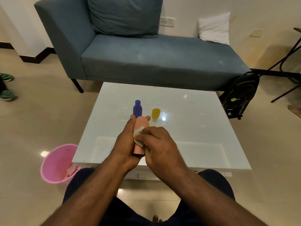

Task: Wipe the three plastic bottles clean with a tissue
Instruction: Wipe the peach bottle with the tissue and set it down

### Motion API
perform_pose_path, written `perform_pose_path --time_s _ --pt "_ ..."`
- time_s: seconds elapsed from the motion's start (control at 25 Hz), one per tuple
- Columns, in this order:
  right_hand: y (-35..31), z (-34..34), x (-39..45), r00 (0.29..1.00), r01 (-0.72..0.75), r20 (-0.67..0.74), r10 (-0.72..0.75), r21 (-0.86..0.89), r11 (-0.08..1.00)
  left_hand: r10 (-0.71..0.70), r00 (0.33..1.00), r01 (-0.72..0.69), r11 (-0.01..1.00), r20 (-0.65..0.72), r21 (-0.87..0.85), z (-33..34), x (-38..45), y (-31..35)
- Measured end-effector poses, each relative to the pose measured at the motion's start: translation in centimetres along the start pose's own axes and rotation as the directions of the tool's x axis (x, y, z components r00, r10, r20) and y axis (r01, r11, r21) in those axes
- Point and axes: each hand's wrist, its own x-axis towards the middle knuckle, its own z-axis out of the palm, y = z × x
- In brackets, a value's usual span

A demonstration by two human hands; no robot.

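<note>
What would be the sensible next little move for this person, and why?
Probably slide the tissue further along the pink bottle. The left hand grips that bottle above the table, the right hand presses the tissue on its middle, and its upper part is uncovered. The blue bottle and yellow bottle wait.

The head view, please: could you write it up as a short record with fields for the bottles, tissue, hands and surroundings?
pink bottle: held above the white table, gripped by left hand
tissue: pressed on pink bottle by right hand
blue bottle: upright on table, capped
yellow bottle: standing on table, right of blue bottle
pink bin: on floor, left of table
</note>
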Motion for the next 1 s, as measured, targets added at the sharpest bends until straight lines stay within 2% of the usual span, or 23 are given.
perform_pose_path --time_s 0.12,0.2,0.32,0.4,0.56,0.76,0.84,0.92,1.0 --pt "2.4 -0.4 2.2 0.985 -0.127 -0.117 0.13 0.033 0.991 0.021 0.999 -0.018 0.998 -0.042 0.058 0.2 -0.2 -0.2" --pt "2.4 -0.5 2.5 0.97 -0.198 -0.137 0.201 0.036 0.98 0.036 0.997 -0.03 0.996 -0.072 0.086 0.5 -0.3 -0.4" --pt "-0.1 0.1 0.8 0.995 -0.077 -0.059 0.075 -0.032 0.996 0.042 0.999 -0.04 0.997 -0.021 0.066 0.7 -0.5 -0.1" --pt "0.3 -0.2 1.3 0.999 -0.009 -0.048 0.007 -0.056 0.998 0.054 0.998 -0.053 0.992 -0.011 0.117 0.7 -0.7 -0.2" --pt "2.3 -0.9 3.8 0.978 -0.186 -0.104 0.178 -0.074 0.98 0.052 0.998 -0.045 0.976 -0.028 0.211 1.2 -0.9 -0.9" --pt "1.1 -1.0 2.5 0.995 0.058 0.09 -0.047 -0.119 0.991 0.084 0.996 -0.079 0.983 -0.022 0.163 1.1 -0.9 -0.6" --pt "2.6 -1.2 3.5 1.0 -0.006 0.0 0.006 -0.137 0.991 0.086 0.996 -0.079 0.97 -0.021 0.228 1.1 -1.0 -0.7" --pt "3.1 -1.2 3.9 0.986 -0.15 -0.088 0.14 -0.121 0.981 0.088 0.996 -0.077 0.963 -0.031 0.257 1.2 -1.1 -0.7" --pt "2.0 -0.7 3.4 0.992 -0.104 -0.084 0.095 -0.112 0.988 0.084 0.996 -0.079 0.964 -0.01 0.255 1.3 -1.0 -0.8"
